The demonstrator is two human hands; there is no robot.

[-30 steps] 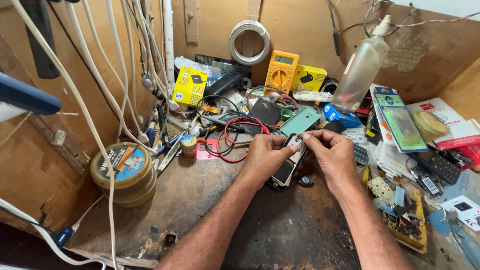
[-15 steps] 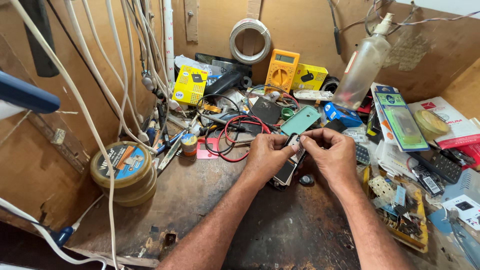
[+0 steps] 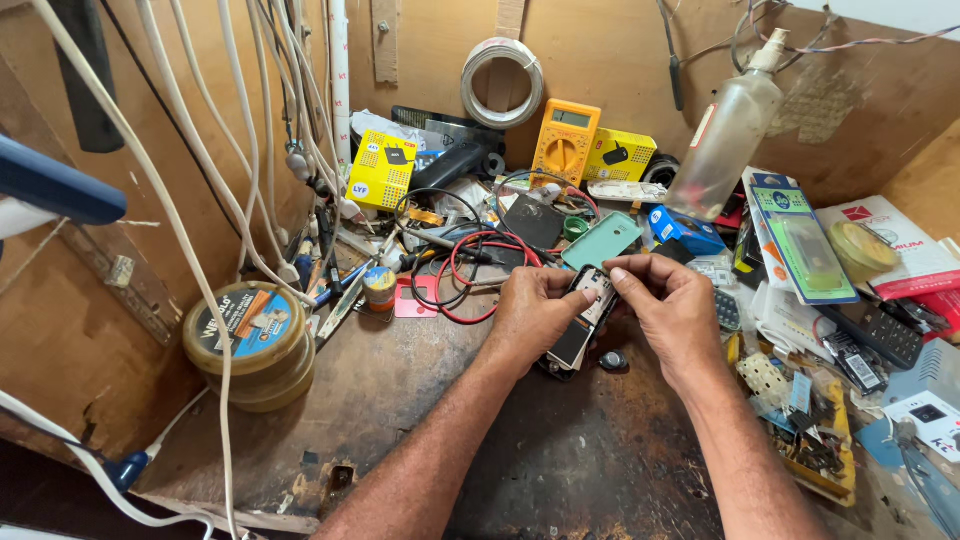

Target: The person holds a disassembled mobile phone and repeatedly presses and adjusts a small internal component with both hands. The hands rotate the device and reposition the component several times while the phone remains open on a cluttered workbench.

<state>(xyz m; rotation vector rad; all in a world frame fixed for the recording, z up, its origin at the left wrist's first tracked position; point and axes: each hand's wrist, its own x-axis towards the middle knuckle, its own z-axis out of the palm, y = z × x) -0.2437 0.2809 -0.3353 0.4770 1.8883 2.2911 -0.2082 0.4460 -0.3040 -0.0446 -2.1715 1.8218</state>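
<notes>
The left hand (image 3: 530, 310) and right hand (image 3: 672, 305) pinch an opened small phone (image 3: 590, 300) between fingertips, just above the dark bench (image 3: 560, 450). A teal back cover (image 3: 600, 240) lies just behind, beside red and black leads (image 3: 465, 275); a yellow multimeter (image 3: 565, 140) stands farther back.

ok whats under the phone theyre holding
Under the phone, held by the left hand and right hand, a dark flat device lies on the bench. Its upper end is covered.
</notes>
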